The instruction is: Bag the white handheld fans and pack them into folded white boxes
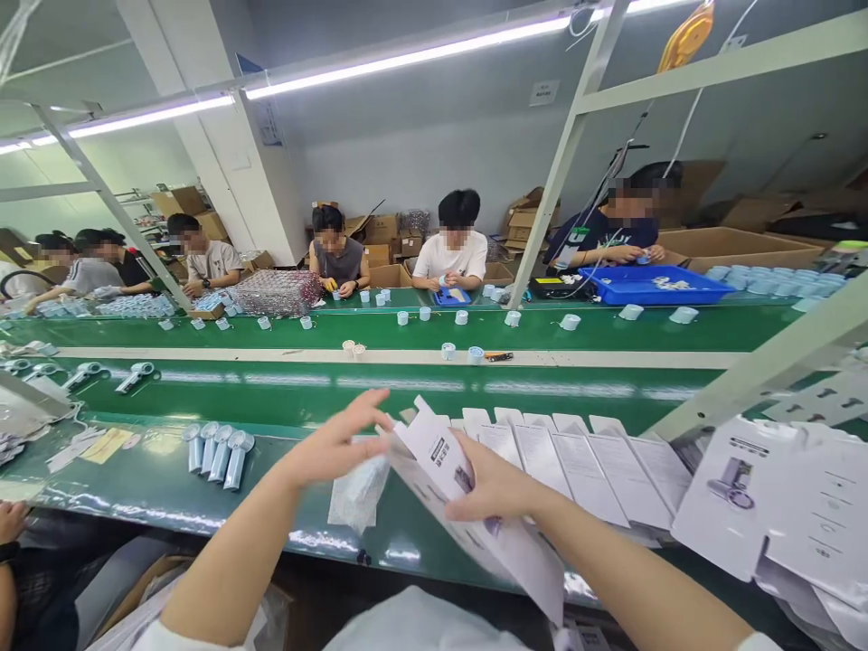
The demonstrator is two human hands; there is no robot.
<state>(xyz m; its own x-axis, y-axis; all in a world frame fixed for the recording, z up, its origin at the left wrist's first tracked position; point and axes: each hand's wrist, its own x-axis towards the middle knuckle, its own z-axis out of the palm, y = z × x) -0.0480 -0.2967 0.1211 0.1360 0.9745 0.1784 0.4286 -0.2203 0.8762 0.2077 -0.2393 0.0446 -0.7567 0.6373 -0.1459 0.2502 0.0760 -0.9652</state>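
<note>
My right hand (498,484) is wrapped around a white printed carton (434,443), thumb across its front face. The carton tilts over the table's front edge, and its top flaps stand up. My left hand (343,443) has its fingers spread at the carton's upper left edge; whether a fingertip touches it I cannot tell. On the green table below lies a translucent wrapping bag (356,497) with something pale in it, partly hidden by the carton. Further left, several light-blue handheld fans (218,455) lie side by side.
Several white cartons (576,466) lean in a row to the right, beside flat printed cartons (739,497). Beyond the table runs a green conveyor belt (325,330) with small pale-blue parts. Co-workers sit across it near a blue tray (651,287). A slanted frame post (759,362) stands right.
</note>
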